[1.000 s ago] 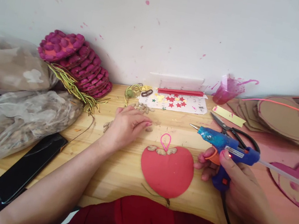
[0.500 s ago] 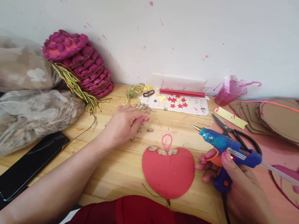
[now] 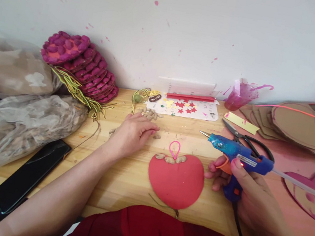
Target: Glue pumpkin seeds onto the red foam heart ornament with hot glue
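Note:
My right hand (image 3: 243, 186) grips a blue hot glue gun (image 3: 239, 153) by its handle, fingers at the orange trigger and nozzle pointing left. A small red light glows on its side. Below my left hand and to its right lies a red apple-shaped card (image 3: 174, 184) with a pink loop (image 3: 174, 149) at its top. Several peanuts (image 3: 170, 159) sit in a row along the card's upper edge. My left hand (image 3: 134, 134) rests palm down among loose peanuts (image 3: 152, 114), fingers loosely stretched; its fingertips are partly hidden.
Black-handled scissors (image 3: 248, 140) lie behind the glue gun, near stacked cardboard shapes (image 3: 299, 126). A pink-stained cup (image 3: 237, 96) and a paper with stars (image 3: 183, 108) stand along the wall. Purple studded discs (image 3: 93, 68), a bag of peanuts (image 3: 27, 127) and a phone (image 3: 34, 173) are at left.
My left hand has shifted slightly, its fingers stretching out a little more over the peanuts. The glue gun stays in my right hand, and the view has moved slightly.

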{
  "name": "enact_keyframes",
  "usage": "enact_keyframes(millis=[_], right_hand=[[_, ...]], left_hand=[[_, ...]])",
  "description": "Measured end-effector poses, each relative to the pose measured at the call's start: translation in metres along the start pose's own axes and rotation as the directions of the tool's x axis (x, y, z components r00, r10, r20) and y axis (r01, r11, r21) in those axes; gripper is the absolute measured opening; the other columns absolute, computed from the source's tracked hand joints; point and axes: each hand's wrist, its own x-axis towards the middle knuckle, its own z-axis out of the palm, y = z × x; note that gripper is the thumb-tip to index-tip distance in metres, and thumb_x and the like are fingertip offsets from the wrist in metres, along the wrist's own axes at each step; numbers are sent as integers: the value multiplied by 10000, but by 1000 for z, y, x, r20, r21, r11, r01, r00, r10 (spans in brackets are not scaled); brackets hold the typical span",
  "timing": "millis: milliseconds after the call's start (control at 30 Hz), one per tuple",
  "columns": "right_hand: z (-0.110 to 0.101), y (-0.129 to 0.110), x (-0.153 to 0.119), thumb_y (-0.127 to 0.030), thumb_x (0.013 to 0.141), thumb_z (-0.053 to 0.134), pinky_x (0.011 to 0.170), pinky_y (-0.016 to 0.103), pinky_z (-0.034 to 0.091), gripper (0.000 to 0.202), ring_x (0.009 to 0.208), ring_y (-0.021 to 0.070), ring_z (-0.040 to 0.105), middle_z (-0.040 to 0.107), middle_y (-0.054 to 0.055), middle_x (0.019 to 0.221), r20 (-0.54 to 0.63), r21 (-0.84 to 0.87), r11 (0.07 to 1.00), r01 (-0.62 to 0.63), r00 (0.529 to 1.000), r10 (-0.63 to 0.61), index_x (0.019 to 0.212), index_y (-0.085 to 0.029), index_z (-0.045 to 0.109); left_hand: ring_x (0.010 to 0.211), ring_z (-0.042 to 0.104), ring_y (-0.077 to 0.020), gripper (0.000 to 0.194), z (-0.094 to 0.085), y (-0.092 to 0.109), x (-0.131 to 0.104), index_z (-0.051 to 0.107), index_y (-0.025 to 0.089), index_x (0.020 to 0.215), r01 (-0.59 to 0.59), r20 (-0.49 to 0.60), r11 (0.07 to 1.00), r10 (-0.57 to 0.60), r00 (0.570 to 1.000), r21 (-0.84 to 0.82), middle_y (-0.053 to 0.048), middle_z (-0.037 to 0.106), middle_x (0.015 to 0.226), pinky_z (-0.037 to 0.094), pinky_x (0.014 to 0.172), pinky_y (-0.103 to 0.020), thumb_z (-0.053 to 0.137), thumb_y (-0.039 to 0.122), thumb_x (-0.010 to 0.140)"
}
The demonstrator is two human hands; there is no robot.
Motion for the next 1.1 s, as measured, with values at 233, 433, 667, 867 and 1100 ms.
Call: enact_keyframes(millis=[233, 433, 667, 867, 1100], right_hand=[[-1, 0, 0, -499, 831, 691, 528, 233, 535, 283, 635, 177, 674, 726, 59, 770, 9, -10, 1000, 3, 1000, -3, 794, -221, 729], [-1, 1, 0, -506, 831, 690, 524, 228, 538, 292, 666, 186, 685, 719, 63, 771, 6, -7, 1000, 3, 1000, -3, 794, -218, 724], [-1, 3, 2, -501, 828, 697, 518, 224, 538, 279, 715, 196, 700, 710, 60, 818, 16, 10, 1000, 17, 1000, -17, 817, -223, 717], [0, 1, -1, -502, 857, 667, 519, 219, 535, 298, 681, 172, 682, 681, 41, 779, 35, 21, 999, 40, 999, -40, 816, -208, 698], [3, 0, -1, -469, 882, 652, 524, 208, 524, 292, 674, 156, 668, 682, 44, 760, 65, 58, 997, 57, 996, -61, 798, -190, 678]], left_hand=[[887, 584, -238, 97, 2, 5, 0, 730, 246, 833, 35, 24, 997, -37, 999, 75, -29, 710, 831, 362, 814, -394, 646, 226, 877], [901, 578, -240, 96, 5, 7, 0, 737, 241, 814, 46, 9, 994, -47, 999, 102, -30, 701, 827, 335, 810, -396, 659, 236, 871], [893, 575, -234, 132, 5, 7, -1, 751, 250, 807, 35, 20, 994, -37, 999, 106, -18, 710, 821, 319, 811, -398, 650, 243, 891], [882, 575, -247, 120, 8, 9, -2, 744, 229, 801, 14, -2, 987, -14, 1000, 159, -24, 702, 810, 321, 811, -406, 661, 243, 887], [888, 573, -254, 147, 9, 11, -3, 740, 237, 818, -14, -20, 977, 18, 1000, 213, -33, 705, 823, 326, 807, -407, 633, 272, 912]])
